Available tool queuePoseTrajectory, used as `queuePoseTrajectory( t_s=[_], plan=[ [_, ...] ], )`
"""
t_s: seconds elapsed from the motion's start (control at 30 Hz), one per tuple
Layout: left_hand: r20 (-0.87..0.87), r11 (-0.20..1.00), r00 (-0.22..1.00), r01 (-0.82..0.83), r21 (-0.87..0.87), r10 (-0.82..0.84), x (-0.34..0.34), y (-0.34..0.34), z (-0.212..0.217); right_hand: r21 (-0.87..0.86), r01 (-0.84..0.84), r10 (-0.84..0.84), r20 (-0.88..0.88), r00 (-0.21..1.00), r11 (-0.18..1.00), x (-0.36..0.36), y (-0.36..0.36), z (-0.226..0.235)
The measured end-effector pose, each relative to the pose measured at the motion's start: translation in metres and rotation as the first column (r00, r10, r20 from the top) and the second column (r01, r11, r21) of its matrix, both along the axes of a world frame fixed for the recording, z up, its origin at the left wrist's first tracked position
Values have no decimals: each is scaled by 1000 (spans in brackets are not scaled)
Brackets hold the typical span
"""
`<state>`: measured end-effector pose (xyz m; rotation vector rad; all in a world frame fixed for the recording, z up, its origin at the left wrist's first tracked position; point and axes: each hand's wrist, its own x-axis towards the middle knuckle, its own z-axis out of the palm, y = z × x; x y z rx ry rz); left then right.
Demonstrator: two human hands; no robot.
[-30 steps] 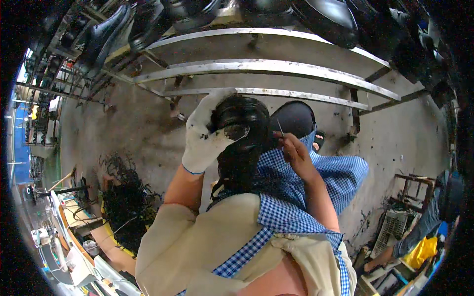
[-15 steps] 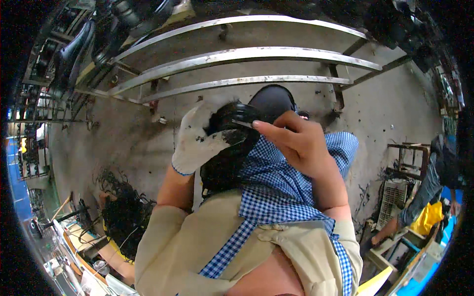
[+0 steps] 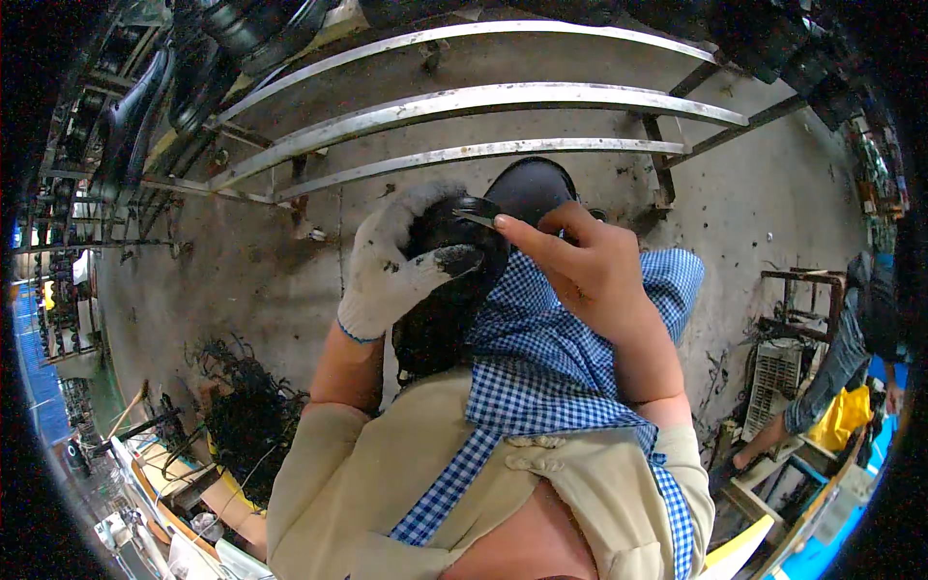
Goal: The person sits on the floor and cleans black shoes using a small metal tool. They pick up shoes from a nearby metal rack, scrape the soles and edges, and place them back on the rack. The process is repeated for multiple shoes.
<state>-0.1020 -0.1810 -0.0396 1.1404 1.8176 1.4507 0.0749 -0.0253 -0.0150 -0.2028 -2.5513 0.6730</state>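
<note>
Head view, looking down over a grey, stained concrete floor (image 3: 251, 280), scattered with dark specks and scraps. Across the far side, a rack of long bare metal rails (image 3: 483, 97), bending with the lens, with black rubber parts (image 3: 203, 68) hung or stacked along the far left and more dark ones along the far right edge. Near left, a heap of thin black trimmings (image 3: 242, 416) on the floor, beside a cluttered low bench with odds too small to tell. To the right, a rusty metal frame (image 3: 802, 290) and a pale slatted crate (image 3: 778, 372), contents not clear; past it another person's leg in blue cloth (image 3: 822, 387) and something yellow (image 3: 841, 416) near it.

At the middle, a black moulded rubber piece (image 3: 464, 280), glossy, resting against a blue-and-white checked cloth (image 3: 541, 358) spread over the lap, above a beige garment (image 3: 387, 483). Left hand (image 3: 396, 266) in a soiled white work glove, curled round the left side of the black piece, thumb pressed across its front, gripping it firmly. Right hand (image 3: 580, 271) bare, fingers pinched together on a thin pale sliver-like tool (image 3: 476, 218) whose tip meets the upper rim of the black piece; closed tightly on it. Behind the hands, a rounded black shape (image 3: 532, 184) just beyond the held piece, touching or nearly so, cannot tell which
</note>
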Motion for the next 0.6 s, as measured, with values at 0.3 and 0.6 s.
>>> queuePoseTrajectory(
  t_s=[0.3, 0.6],
  plan=[
    [-12, 1000, 1000, 8, 24, -7, 0, 1, 2, -71, -51, 54, 30, 998, 996, 7, 6, 1],
    [-59, 999, 998, -1, 48, 3, -1, 0, -3, -102, -53, 50, -25, 998, 993, 2, 4, -1]
  ],
)
